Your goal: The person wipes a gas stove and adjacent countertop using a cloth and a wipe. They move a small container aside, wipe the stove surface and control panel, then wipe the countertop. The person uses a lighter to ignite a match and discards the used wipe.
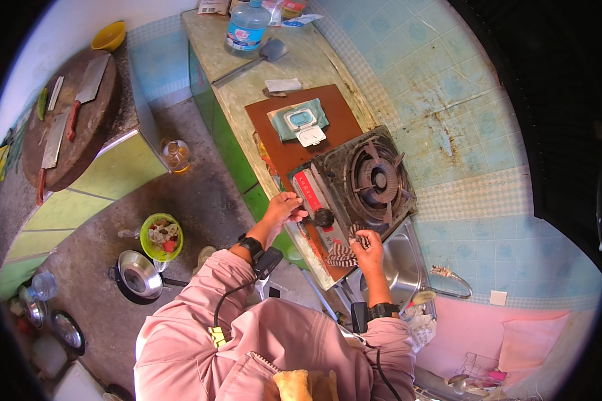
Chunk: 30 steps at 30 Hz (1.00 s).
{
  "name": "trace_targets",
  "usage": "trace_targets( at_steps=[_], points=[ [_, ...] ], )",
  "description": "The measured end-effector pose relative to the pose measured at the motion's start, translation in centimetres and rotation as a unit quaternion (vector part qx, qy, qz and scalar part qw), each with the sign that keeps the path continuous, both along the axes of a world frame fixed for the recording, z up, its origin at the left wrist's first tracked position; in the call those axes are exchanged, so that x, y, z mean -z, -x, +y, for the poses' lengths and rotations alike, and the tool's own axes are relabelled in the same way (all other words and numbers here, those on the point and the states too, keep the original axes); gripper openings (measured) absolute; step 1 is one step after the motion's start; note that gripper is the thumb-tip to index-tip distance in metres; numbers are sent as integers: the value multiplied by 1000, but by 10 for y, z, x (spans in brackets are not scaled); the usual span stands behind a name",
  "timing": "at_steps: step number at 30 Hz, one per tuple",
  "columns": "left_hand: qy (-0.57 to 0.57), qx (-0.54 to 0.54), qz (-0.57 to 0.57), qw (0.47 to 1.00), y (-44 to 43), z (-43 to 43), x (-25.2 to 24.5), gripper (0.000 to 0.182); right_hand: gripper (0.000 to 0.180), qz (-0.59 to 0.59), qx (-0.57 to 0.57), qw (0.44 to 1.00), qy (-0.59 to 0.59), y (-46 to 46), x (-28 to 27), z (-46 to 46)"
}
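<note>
A single-burner gas stove [380,180] with a grimy top sits at the counter's edge before me. On its front panel are a black knob [323,217] and a red label with writing. My left hand [285,206] hovers just left of the knob, its fingers loosely curled and apart, with nothing visible in them. A brown-and-white striped cloth [342,254] is gripped by my right hand [369,249] at the stove's near corner. Beyond the stove, a pack of wet wipes [300,119] with its lid flipped up lies on a reddish-brown board [338,108].
A steel sink [399,253] adjoins the stove's near side. Farther along the counter are a spatula [273,50] and a water jug [247,30]. Two cleavers [55,138] rest on a round chopping board [88,135]. A green waste basket [179,243] and a wok [140,275] occupy the floor.
</note>
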<state>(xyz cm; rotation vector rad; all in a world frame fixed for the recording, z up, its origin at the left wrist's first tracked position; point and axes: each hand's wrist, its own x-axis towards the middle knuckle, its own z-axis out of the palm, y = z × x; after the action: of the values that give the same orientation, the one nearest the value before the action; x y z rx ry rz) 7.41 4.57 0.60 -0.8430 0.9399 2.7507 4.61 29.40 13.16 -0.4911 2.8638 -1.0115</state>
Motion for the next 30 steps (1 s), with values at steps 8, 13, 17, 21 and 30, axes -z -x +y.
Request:
trace_targets(
  at_steps=[8,13,17,21,30],
  points=[
    [24,34,45,998,-3,0,3,15,25,-5,-4,1000,-12,2,3,2],
    [47,32,62,996,-3,6,11,14,25,-16,3,1000,-21,3,3,3],
    [66,-29,53,996,-9,2,14,13,26,-14,11,999,-28,3,3,3],
    [34,-62,25,997,-12,-3,12,21,26,-15,8,1000,-15,3,4,4],
    [126,22,-2,992,5,2,12,17,26,-6,1,1000,-11,3,2,3]
  ],
)
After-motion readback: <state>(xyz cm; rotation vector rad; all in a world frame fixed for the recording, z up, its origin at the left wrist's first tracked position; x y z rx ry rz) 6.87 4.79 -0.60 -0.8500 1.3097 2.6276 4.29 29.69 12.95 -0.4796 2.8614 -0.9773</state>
